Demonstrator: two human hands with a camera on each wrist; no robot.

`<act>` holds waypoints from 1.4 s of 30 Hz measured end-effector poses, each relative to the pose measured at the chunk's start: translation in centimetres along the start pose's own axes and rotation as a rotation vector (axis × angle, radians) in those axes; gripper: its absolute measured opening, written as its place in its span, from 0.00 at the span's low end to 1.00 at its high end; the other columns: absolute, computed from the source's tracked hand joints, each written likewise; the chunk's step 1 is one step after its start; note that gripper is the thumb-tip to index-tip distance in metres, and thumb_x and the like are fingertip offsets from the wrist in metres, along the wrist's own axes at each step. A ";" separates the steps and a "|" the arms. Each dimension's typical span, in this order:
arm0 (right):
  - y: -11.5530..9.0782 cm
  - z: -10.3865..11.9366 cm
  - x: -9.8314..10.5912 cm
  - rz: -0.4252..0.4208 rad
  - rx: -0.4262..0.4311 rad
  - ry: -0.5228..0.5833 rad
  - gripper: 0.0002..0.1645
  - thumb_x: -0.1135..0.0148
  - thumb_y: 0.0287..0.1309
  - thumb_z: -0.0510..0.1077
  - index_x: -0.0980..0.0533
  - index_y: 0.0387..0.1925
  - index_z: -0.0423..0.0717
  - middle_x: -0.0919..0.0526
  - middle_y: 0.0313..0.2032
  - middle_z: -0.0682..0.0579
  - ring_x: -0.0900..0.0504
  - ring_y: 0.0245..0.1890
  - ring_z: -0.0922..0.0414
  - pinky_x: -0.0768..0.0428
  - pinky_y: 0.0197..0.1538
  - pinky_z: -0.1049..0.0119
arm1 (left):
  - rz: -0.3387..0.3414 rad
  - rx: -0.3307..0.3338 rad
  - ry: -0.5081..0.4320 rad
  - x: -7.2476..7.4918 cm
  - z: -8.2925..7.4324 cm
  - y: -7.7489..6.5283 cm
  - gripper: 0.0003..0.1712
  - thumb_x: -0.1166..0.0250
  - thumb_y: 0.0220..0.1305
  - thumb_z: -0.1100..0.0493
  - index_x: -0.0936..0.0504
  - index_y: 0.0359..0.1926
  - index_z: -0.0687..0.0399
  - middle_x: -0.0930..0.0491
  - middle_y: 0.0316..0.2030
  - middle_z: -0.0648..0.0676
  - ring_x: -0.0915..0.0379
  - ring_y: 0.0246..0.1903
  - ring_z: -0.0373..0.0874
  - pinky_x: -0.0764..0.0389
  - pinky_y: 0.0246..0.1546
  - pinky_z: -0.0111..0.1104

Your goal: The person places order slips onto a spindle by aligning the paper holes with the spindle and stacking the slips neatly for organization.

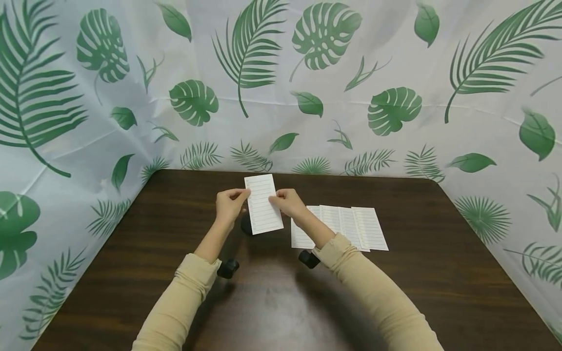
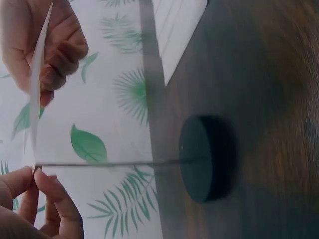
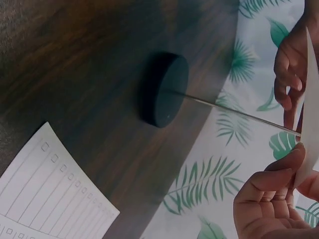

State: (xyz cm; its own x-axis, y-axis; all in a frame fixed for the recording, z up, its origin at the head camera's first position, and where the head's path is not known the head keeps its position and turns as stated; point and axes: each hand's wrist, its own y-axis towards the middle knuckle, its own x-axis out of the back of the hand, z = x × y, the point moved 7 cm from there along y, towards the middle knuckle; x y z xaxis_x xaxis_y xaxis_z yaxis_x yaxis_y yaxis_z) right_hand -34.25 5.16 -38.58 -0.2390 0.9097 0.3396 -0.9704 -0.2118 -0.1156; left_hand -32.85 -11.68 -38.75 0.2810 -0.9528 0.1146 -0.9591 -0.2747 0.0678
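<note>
A white lined checklist slip is held up between both hands in the head view. My left hand pinches its left edge between thumb and fingers. On the opposite edge, my right hand pinches it too. Under the slip stands a paper spike with a round black base and a thin upright metal rod. In both wrist views the rod's upper end meets the slip, right by the fingertips. The slip hides most of the spike from the head camera.
Several similar lined slips lie overlapping on the dark wooden table, to the right of the spike and partly under my right forearm. A white curtain with green leaves hangs behind the table and along both sides.
</note>
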 end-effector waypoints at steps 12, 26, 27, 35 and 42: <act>0.3 -1.1 -0.3 0.032 -0.027 -0.050 0.13 0.46 0.64 0.40 0.23 0.32 0.32 0.29 0.16 0.56 0.31 0.19 0.61 0.26 0.25 0.68 | 0.025 -0.028 0.163 -0.3 0.5 0.5 0.11 0.35 0.59 0.62 0.15 0.36 0.69 0.17 0.34 0.64 0.30 0.14 0.37 0.16 0.22 0.36; 0.4 -3.3 -1.0 -0.015 -0.053 -0.043 0.14 0.43 0.62 0.39 0.26 0.22 0.36 0.34 0.11 0.56 0.34 0.14 0.62 0.28 0.23 0.69 | 0.012 0.008 0.327 -0.7 3.4 0.8 0.12 0.35 0.58 0.57 0.14 0.34 0.64 0.16 0.33 0.62 0.24 0.15 0.48 0.28 0.14 0.21; 0.4 -3.4 -1.1 -0.014 -0.053 -0.048 0.14 0.43 0.62 0.39 0.26 0.22 0.37 0.34 0.11 0.56 0.35 0.14 0.62 0.29 0.22 0.70 | 0.017 0.013 0.333 -0.7 3.6 0.8 0.12 0.35 0.58 0.57 0.14 0.34 0.64 0.16 0.34 0.62 0.24 0.15 0.49 0.28 0.14 0.22; 0.4 -4.6 -1.9 0.038 -0.060 -0.113 0.06 0.43 0.59 0.35 0.27 0.29 0.34 0.31 0.12 0.53 0.32 0.13 0.62 0.31 0.17 0.75 | 0.065 0.040 0.427 -0.9 4.9 0.7 0.12 0.36 0.58 0.57 0.14 0.35 0.63 0.15 0.33 0.61 0.19 0.24 0.55 0.25 0.16 0.25; 0.7 -5.7 -2.2 0.029 -0.079 -0.155 0.18 0.41 0.57 0.33 0.32 0.48 0.31 0.28 0.15 0.55 0.31 0.13 0.63 0.31 0.18 0.75 | 0.057 0.041 0.536 -0.9 5.6 0.8 0.12 0.35 0.57 0.57 0.14 0.34 0.63 0.15 0.34 0.60 0.21 0.35 0.53 0.21 0.35 0.41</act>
State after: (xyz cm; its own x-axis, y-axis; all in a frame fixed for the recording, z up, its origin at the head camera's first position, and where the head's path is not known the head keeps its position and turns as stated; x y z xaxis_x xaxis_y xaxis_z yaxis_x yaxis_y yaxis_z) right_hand -34.21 5.01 -44.70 -0.2752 0.8363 0.4741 -0.9588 -0.2030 -0.1985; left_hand -34.05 -11.80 -44.31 0.1953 -0.7701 0.6073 -0.9709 -0.2392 0.0089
